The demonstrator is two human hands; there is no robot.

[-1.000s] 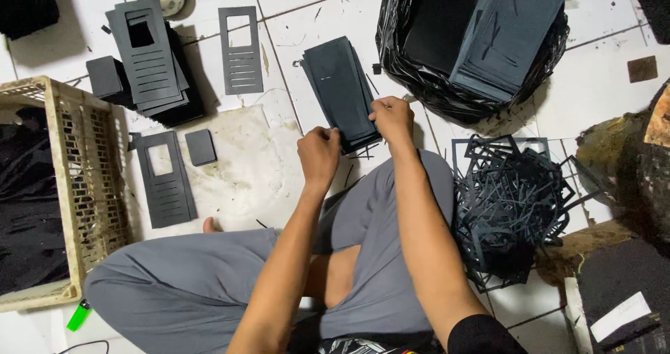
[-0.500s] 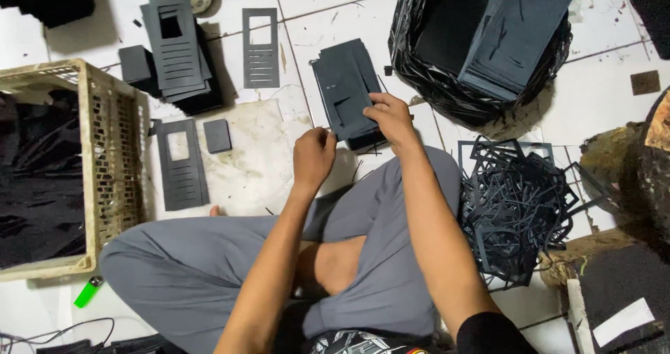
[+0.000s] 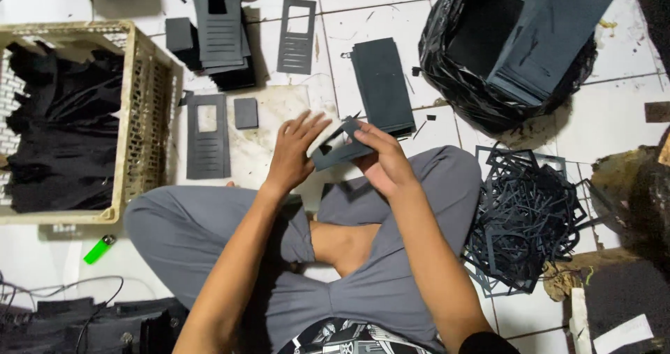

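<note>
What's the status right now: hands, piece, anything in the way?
Left hand and right hand both gripping dark cut-out sheet. Held above lap. Nothing in between.

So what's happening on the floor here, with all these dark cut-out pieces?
A person sits cross-legged on the tiled floor, holding one dark grey cut-out sheet in both hands: left hand, right hand. A stack of uncut sheets lies just ahead. Finished slotted panels lie to the left, and a heap of trimmed scraps to the right.

Left hand (image 3: 292, 153) fingers spread, right hand (image 3: 382, 160) curled in pinch; both forearms extended forward, wrists close together.
</note>
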